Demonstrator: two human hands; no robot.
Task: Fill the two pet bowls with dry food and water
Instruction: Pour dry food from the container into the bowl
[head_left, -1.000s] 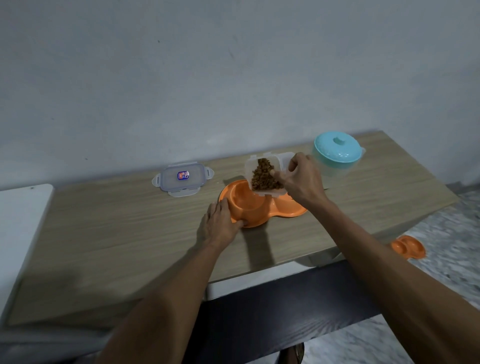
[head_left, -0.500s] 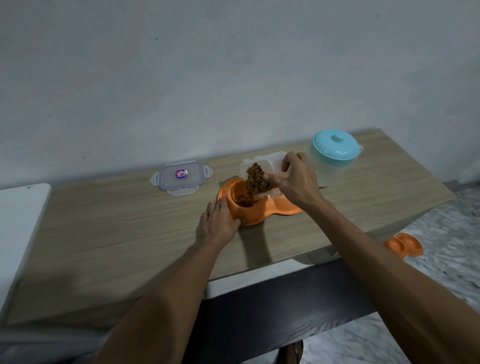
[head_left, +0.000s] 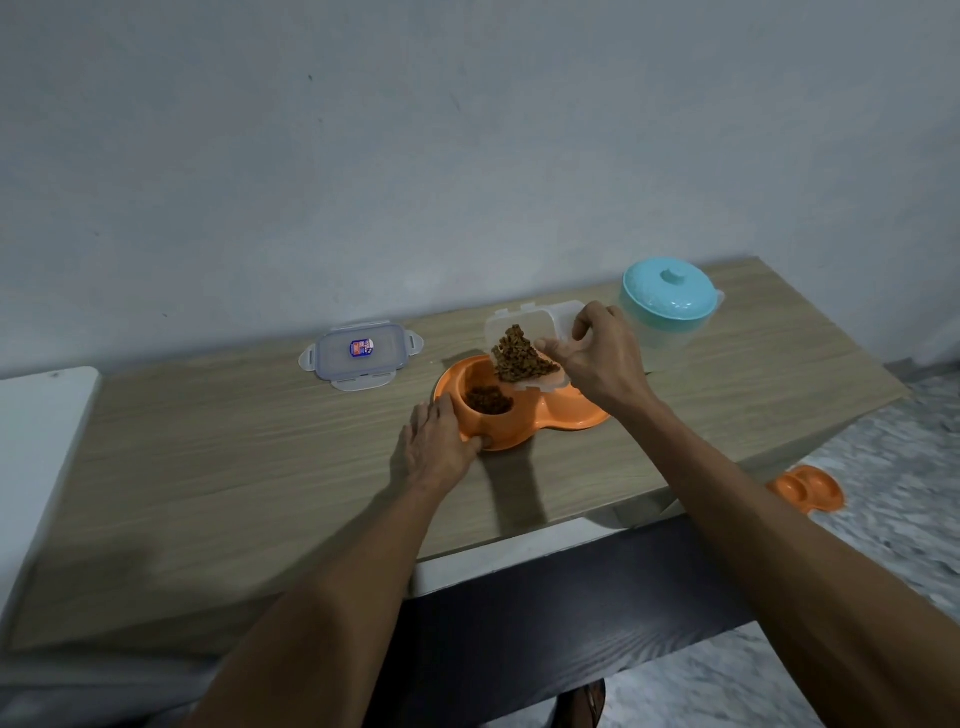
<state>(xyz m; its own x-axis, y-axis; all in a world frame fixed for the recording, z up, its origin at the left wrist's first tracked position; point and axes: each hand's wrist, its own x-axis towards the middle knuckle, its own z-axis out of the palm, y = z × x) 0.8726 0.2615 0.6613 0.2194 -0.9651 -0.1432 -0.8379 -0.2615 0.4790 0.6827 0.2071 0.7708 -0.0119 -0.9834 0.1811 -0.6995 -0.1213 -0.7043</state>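
An orange double pet bowl (head_left: 582, 415) sits on the wooden table (head_left: 234, 467). Its left well holds a small heap of brown dry food (head_left: 487, 400); the right well is mostly hidden behind my right hand. My right hand (head_left: 597, 358) grips a clear plastic food container (head_left: 524, 332), tilted over the left well, with kibble piled at its lower edge. My left hand (head_left: 436, 447) rests on the table and grips the bowl's left rim. A clear jug with a teal lid (head_left: 670, 299) stands at the back right.
The container's clear lid (head_left: 361, 356) with a blue sticker lies flat at the back, left of the bowl. A second orange double bowl (head_left: 808, 488) lies on the marble floor to the right. A white surface (head_left: 31, 441) adjoins the table's left end.
My right hand has tipped the container further and kibble has fallen into the left well, which was bare a second ago. My left hand has stayed on the rim.
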